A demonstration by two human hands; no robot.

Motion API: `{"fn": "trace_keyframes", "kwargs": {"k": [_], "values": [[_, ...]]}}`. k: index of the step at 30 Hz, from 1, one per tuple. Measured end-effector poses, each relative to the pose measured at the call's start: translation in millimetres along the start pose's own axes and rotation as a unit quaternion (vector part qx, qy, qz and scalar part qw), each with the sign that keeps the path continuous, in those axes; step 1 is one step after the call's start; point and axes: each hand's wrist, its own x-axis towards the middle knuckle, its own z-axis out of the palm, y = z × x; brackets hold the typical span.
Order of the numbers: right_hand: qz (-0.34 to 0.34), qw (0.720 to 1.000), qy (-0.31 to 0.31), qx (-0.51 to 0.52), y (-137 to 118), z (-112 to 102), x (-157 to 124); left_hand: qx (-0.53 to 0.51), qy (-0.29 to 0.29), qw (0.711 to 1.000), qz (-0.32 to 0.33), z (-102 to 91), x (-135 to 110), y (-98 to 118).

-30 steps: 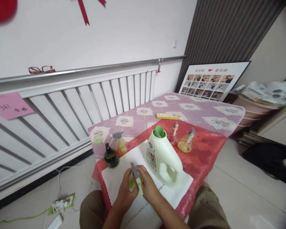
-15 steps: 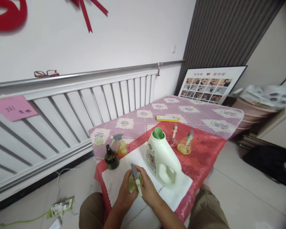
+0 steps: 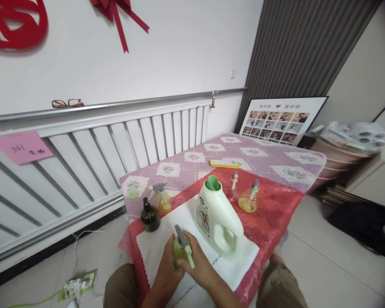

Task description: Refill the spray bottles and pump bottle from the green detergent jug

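Both of my hands are wrapped round a small green spray bottle (image 3: 179,253) with a grey and pale green trigger head, held over a white cloth. My left hand (image 3: 167,266) grips its left side, and my right hand (image 3: 199,263) closes on the right side beside the trigger. Just beyond stands a large pale green detergent jug (image 3: 216,218), uncapped, its green inner spout showing. To the left are a dark pump bottle (image 3: 150,217) and a clear spray bottle (image 3: 163,201) holding yellow liquid. Another spray bottle with yellow liquid (image 3: 247,203) stands right of the jug.
A clear bottle with a pink trigger (image 3: 232,192) stands behind the jug. Farther back lies a yellow and white flat box (image 3: 224,164). A pale green round lid (image 3: 133,193) is near the table's left edge. The white cloth (image 3: 244,261) covers red plastic sheeting (image 3: 276,205).
My hands have turned the spray bottle slightly, so more of its green body shows. The head view has tilted up a little; the other bottles and the jug stay in place.
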Motion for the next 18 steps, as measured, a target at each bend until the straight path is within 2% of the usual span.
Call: {"fn": "trace_keyframes", "kwargs": {"k": [5, 9, 13, 15, 18], "values": [[0.024, 1.0, 0.003, -0.013, 1, 3, -2, 0.019, 0.03, 0.999, 0.005, 5.6, -1, -7], [0.031, 0.999, 0.003, -0.026, -5, 6, -6, 0.024, 0.026, 0.999, 0.032, 4.6, -3, -11], [0.027, 0.999, -0.015, -0.017, -16, -2, -14, -0.012, 0.047, 0.998, 0.05, 3.5, -14, -20], [0.026, 0.999, -0.04, -0.006, -22, -10, -18, -0.063, 0.028, 0.997, 0.034, 1.7, -21, -22], [0.044, 0.996, -0.075, 0.01, -27, -21, -26, -0.137, -0.045, 0.989, -0.014, -3.1, -27, -19]]}}
